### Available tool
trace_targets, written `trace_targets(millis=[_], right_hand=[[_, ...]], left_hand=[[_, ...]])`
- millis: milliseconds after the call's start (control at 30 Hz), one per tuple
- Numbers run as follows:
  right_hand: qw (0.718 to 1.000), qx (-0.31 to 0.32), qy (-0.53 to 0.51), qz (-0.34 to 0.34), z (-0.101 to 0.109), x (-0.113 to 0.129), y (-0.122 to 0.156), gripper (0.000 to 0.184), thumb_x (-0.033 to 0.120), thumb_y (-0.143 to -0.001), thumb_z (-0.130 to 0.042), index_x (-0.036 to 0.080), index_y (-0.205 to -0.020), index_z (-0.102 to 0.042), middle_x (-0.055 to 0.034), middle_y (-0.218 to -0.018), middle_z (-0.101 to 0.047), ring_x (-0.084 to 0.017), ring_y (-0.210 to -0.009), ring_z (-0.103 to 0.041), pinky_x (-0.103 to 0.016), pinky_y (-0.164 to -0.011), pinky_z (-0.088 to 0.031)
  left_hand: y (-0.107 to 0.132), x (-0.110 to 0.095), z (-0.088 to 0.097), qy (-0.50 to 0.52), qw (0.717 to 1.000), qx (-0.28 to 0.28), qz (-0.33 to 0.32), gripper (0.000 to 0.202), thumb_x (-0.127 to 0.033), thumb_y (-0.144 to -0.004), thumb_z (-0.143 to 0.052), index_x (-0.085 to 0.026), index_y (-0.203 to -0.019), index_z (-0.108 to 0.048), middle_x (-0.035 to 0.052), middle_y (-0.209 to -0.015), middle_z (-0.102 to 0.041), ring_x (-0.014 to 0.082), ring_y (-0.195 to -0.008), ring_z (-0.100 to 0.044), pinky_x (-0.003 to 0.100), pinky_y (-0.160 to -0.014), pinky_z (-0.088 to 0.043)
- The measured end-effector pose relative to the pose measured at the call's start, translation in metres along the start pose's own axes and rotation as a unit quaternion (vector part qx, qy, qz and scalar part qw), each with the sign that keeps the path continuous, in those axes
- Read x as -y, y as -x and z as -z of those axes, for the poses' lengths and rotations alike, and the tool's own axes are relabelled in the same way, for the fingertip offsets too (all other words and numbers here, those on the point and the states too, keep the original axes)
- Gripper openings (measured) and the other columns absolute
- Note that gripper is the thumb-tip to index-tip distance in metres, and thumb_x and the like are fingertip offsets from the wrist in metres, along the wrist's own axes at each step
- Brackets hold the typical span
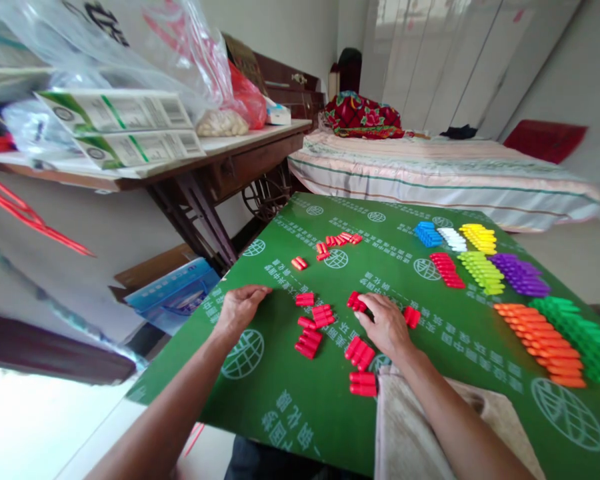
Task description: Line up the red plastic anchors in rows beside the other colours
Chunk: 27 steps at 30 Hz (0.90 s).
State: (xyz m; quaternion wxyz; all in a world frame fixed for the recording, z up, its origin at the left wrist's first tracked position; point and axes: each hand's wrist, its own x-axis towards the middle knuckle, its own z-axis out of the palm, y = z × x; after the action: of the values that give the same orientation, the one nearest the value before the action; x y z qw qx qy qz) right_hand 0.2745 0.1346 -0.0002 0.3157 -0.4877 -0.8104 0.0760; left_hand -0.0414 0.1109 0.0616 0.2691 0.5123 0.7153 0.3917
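Note:
My right hand (386, 325) has its thumb and fingers on a small cluster of red plastic cylinders (355, 301) at the middle of the green board. Left of these, my left hand (240, 310) rests near the board's edge, fingers drawn together and nothing visible in them. Between the hands lie short groups of red cylinders (309, 342). More red pieces (359, 353) sit below my right hand, and another red group (411, 317) lies just right of its knuckles. Farther off, orange-red pieces (343, 239) form a loose line.
On the right of the green board (260, 413) stand rows of blue, white, yellow, lime, purple (520, 275), orange (540, 343) and green pieces. A beige cloth (405, 427) lies under my right forearm. A cluttered sewing table (240, 157) stands left; a bed (430, 167) is behind.

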Motion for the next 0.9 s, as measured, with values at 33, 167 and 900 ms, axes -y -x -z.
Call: trace_targets(millis=[33, 167, 900], right_hand=[[1.0, 0.003, 0.0, -0.001, 0.001, 0.001, 0.0, 0.026, 0.023, -0.086, -0.053, 0.02, -0.109, -0.065, -0.009, -0.11, -0.067, -0.023, -0.102, -0.059, -0.039, -0.09, -0.046], [1.0, 0.011, -0.002, -0.007, 0.002, 0.003, 0.0, 0.024, 0.023, -0.087, -0.052, 0.02, -0.106, -0.066, -0.0092, -0.11, -0.067, -0.023, -0.1, -0.06, -0.038, -0.09, -0.047], [0.996, -0.021, -0.057, -0.068, 0.014, 0.015, -0.013, 0.025, 0.017, -0.077, -0.065, 0.024, -0.101, -0.067, -0.003, -0.096, -0.069, -0.019, -0.093, -0.06, -0.033, -0.086, -0.049]], left_hand=[[0.006, 0.0, -0.002, 0.004, 1.0, 0.0, -0.001, 0.042, -0.054, -0.085, -0.06, -0.012, -0.091, -0.065, 0.0066, -0.093, -0.067, 0.0201, -0.091, -0.063, 0.04, -0.087, -0.052], [0.027, 0.0, -0.011, 0.008, 1.0, -0.007, -0.006, 0.055, -0.066, -0.074, -0.057, -0.014, -0.09, -0.069, 0.0082, -0.088, -0.07, 0.0208, -0.08, -0.065, 0.034, -0.074, -0.055], [0.041, 0.026, -0.033, -0.144, 0.986, -0.054, -0.072, 0.053, -0.074, -0.063, -0.042, -0.035, -0.084, -0.071, -0.0089, -0.1, -0.069, 0.0215, -0.099, -0.065, 0.036, -0.101, -0.044]])
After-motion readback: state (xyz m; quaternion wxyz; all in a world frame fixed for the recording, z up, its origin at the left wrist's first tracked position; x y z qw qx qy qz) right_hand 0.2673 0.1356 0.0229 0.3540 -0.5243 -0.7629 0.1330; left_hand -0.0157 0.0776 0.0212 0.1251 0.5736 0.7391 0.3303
